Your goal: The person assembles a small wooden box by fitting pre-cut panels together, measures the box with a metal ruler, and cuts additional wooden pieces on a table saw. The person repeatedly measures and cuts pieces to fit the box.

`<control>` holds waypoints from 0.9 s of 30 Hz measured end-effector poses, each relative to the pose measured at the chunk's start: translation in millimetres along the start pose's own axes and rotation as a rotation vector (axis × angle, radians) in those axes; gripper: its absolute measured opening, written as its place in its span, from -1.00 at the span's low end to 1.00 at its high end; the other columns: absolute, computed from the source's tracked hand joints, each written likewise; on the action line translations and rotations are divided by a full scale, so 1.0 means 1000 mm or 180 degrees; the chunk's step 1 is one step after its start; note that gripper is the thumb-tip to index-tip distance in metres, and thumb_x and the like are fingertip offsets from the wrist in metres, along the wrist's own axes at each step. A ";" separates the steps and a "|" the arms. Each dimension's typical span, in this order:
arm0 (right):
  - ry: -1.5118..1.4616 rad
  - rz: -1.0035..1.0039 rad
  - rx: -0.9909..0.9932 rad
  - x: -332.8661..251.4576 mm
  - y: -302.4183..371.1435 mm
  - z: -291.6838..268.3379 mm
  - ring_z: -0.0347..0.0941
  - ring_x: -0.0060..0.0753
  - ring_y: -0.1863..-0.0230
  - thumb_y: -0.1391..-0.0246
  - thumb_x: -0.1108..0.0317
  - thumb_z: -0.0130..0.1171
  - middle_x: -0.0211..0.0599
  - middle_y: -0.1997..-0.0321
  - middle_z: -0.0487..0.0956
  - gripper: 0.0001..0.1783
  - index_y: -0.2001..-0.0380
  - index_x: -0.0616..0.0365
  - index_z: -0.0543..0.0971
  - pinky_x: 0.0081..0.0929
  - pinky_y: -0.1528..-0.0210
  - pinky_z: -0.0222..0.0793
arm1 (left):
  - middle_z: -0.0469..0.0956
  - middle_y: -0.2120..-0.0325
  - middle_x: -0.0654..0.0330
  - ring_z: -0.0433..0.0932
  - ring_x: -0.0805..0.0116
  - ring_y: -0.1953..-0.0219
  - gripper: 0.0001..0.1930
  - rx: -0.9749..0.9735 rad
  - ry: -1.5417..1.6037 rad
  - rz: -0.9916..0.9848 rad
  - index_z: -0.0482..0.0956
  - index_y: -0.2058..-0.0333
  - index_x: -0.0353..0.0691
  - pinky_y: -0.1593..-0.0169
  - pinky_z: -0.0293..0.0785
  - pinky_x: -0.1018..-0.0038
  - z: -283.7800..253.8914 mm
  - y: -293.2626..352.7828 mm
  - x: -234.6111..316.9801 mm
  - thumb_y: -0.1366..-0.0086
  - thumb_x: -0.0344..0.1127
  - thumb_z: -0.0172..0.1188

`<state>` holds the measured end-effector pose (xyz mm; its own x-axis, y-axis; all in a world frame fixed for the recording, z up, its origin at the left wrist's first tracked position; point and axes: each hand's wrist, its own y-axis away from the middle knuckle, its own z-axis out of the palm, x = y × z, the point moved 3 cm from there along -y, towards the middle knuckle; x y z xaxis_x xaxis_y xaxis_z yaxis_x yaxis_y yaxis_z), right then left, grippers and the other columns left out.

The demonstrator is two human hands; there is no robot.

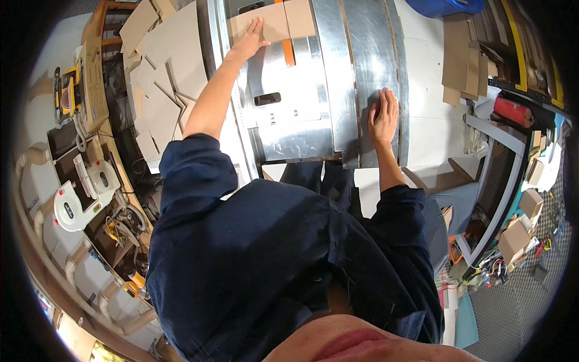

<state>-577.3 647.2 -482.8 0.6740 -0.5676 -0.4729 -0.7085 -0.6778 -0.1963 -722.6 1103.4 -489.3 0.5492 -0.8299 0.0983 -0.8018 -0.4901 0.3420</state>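
Your left hand (pixel 246 43) lies flat on the brown board (pixel 271 21), with its fingers a little apart and the thumb spread to the side; it presses from above and does not grip. The board is at the upper middle of the frame, on the metal table (pixel 371 36). A thin line divides it near its right part, and this line meets the orange strip (pixel 288 53) just below; whether the board is fully separated there, I cannot tell. Your right hand (pixel 383 117) rests on the metal table at right of centre, its fingers together, and I see nothing held in it.

In my judgement, the weak point is the right part of the board, because no hand touches it: if it is loose, a push from the left hand alone could make it turn or slide away. The smooth metal could also let the board skid if your pressure is uneven. I see no blade, but if one stands along the orange strip, a slip of your left hand toward the right would be dangerous.

Farther outward, a pale rail (pixel 224 36) runs left of the board, large sheets (pixel 181 45) lie at upper left, and a blue container (pixel 437 5) stands at upper right.
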 end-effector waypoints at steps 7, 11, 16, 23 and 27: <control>0.0078 0.0099 -0.0067 -0.001 -0.001 0.000 0.17 -0.08 -0.45 -0.25 0.33 0.05 -0.20 -0.39 0.33 -0.51 -0.25 0.07 0.41 -0.10 -0.50 0.02 | -0.18 -0.49 0.05 -0.20 0.10 -0.52 0.02 0.0014 -0.0083 0.0137 -0.20 -0.47 -0.14 -0.51 -0.05 0.23 -0.009 -0.071 -0.043 -0.29 0.19 0.19; -0.0009 0.0111 -0.0048 -0.002 -0.002 0.003 0.16 -0.11 -0.46 -0.24 0.34 0.03 -0.21 -0.40 0.33 -0.51 -0.25 0.06 0.42 -0.13 -0.51 0.01 | -0.16 -0.49 0.03 -0.16 0.09 -0.51 0.02 0.0029 0.0023 0.0285 -0.15 -0.47 -0.11 -0.51 -0.08 0.26 -0.021 -0.110 -0.077 -0.26 0.18 0.24; -0.0025 0.0157 -0.0072 -0.004 -0.004 -0.003 0.19 -0.08 -0.43 -0.21 0.37 0.04 -0.20 -0.39 0.34 -0.50 -0.24 0.06 0.42 -0.14 -0.49 0.03 | -0.13 -0.47 -0.07 -0.08 0.01 -0.49 0.03 -0.0202 -0.0123 0.0524 -0.15 -0.48 -0.05 -0.49 0.00 0.25 -0.045 -0.127 -0.087 -0.23 0.10 0.31; 0.0004 0.0175 -0.0080 -0.002 -0.003 -0.003 0.15 -0.11 -0.46 -0.21 0.35 0.04 -0.21 -0.40 0.32 -0.47 -0.27 0.05 0.39 -0.14 -0.52 -0.01 | 0.12 -0.34 -0.32 0.29 -0.16 -0.31 -0.04 0.0177 -0.0936 0.0833 -0.06 -0.41 -0.24 -0.27 0.40 0.15 -0.056 -0.127 -0.084 -0.25 0.06 0.30; -0.0044 0.0119 -0.0098 -0.004 -0.005 -0.002 0.16 -0.10 -0.45 -0.23 0.37 0.04 -0.20 -0.39 0.33 -0.49 -0.26 0.06 0.40 -0.12 -0.51 0.00 | 0.49 -0.04 -0.30 0.60 -0.19 0.02 -0.25 0.0844 -0.1542 0.1186 0.14 -0.25 -0.41 0.06 0.66 0.19 -0.055 -0.132 -0.094 -0.32 -0.01 0.20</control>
<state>-576.4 651.9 -478.3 0.6440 -0.5864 -0.4913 -0.7263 -0.6704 -0.1518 -655.5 1260.6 -492.2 0.1059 -0.9521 -0.2869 -0.9823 -0.1451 0.1188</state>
